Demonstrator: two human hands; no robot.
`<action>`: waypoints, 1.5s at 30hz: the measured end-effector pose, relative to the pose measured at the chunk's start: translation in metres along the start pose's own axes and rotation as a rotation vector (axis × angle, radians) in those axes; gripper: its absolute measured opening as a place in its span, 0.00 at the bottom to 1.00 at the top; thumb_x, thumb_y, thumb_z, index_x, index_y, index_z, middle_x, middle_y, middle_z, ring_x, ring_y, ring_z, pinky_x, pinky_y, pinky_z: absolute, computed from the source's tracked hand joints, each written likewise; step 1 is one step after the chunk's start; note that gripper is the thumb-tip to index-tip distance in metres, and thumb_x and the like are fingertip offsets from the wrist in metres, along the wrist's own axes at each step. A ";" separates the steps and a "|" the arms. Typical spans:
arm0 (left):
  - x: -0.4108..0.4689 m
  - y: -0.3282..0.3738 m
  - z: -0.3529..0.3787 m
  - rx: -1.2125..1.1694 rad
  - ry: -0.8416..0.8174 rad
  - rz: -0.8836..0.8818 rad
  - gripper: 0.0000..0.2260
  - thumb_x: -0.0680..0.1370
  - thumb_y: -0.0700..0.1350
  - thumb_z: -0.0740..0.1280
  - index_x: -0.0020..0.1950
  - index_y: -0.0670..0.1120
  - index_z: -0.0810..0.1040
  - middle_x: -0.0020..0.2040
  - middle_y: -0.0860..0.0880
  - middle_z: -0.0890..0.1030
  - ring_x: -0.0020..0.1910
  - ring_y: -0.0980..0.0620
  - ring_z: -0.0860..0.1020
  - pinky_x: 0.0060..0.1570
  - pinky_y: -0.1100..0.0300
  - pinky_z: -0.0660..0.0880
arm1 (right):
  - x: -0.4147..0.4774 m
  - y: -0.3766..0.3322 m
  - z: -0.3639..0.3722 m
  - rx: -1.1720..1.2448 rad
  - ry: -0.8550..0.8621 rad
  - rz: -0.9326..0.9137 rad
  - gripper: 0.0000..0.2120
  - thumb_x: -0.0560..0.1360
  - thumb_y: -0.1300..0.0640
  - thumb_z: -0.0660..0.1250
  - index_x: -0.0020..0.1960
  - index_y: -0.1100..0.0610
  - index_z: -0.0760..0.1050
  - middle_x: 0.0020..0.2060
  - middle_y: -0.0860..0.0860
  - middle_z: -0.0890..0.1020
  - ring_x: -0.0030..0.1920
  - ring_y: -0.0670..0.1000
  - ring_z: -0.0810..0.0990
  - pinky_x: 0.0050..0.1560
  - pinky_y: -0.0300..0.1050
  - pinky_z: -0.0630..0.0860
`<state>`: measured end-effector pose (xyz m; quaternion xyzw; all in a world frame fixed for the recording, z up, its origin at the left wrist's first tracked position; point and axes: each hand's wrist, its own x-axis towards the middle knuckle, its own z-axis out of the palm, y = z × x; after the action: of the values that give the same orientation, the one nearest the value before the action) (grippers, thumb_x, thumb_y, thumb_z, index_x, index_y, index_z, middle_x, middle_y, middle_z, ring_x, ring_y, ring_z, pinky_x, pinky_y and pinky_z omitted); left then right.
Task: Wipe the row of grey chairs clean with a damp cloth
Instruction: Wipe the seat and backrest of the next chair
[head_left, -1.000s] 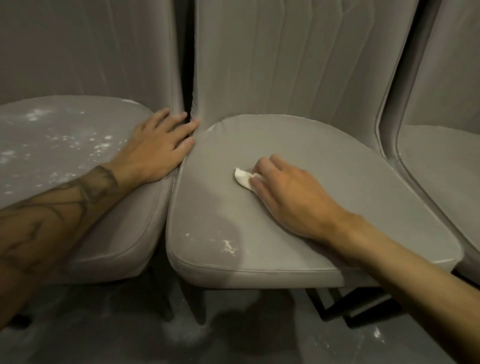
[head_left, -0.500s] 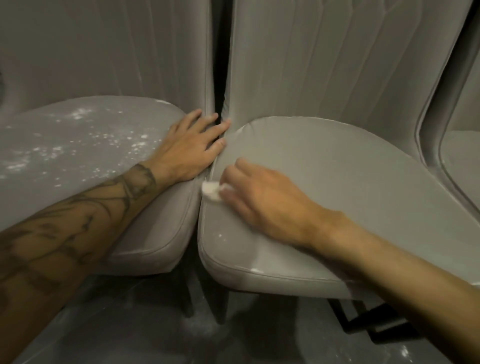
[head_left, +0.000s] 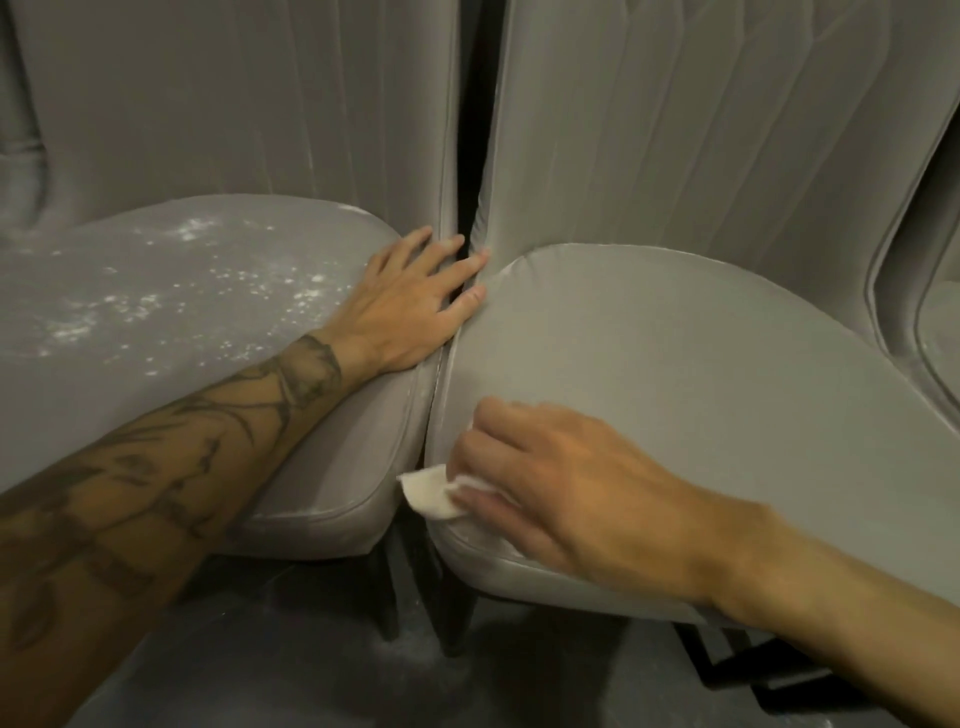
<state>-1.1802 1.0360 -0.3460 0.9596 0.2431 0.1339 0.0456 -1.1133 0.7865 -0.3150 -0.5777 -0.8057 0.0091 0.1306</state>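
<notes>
Three grey chairs stand in a row running left to right; the third chair (head_left: 935, 332) barely shows at the right edge. The right hand (head_left: 561, 488) grips a small white cloth (head_left: 428, 493), fingers curled over it, at the front left corner of the middle seat (head_left: 675, 364), which looks nearly dust-free. The left hand (head_left: 410, 306) lies flat, fingers straight, on the back right corner of the left seat (head_left: 182, 312). That seat is heavily speckled white, just left of the cloth.
</notes>
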 end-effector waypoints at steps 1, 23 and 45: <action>0.000 0.000 0.000 0.003 0.000 0.001 0.26 0.86 0.63 0.49 0.84 0.61 0.55 0.84 0.53 0.57 0.83 0.46 0.50 0.79 0.46 0.49 | -0.002 0.005 -0.002 -0.016 -0.016 -0.008 0.10 0.85 0.44 0.52 0.57 0.46 0.69 0.48 0.42 0.69 0.42 0.43 0.68 0.43 0.38 0.69; -0.029 -0.021 -0.010 0.009 0.008 -0.079 0.23 0.87 0.59 0.46 0.83 0.61 0.59 0.83 0.47 0.60 0.79 0.46 0.62 0.77 0.48 0.56 | 0.094 0.124 0.005 -0.189 0.192 0.615 0.15 0.84 0.49 0.55 0.58 0.59 0.73 0.55 0.59 0.76 0.53 0.64 0.77 0.51 0.54 0.72; -0.035 -0.019 -0.010 -0.046 0.036 -0.047 0.25 0.87 0.56 0.41 0.84 0.56 0.59 0.82 0.48 0.62 0.80 0.49 0.60 0.79 0.48 0.53 | 0.091 0.064 0.014 -0.130 0.215 0.409 0.11 0.83 0.49 0.60 0.55 0.55 0.74 0.49 0.50 0.75 0.42 0.51 0.73 0.45 0.48 0.72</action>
<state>-1.2210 1.0362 -0.3471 0.9498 0.2633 0.1554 0.0662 -1.0842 0.8943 -0.3212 -0.7338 -0.6522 -0.0779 0.1733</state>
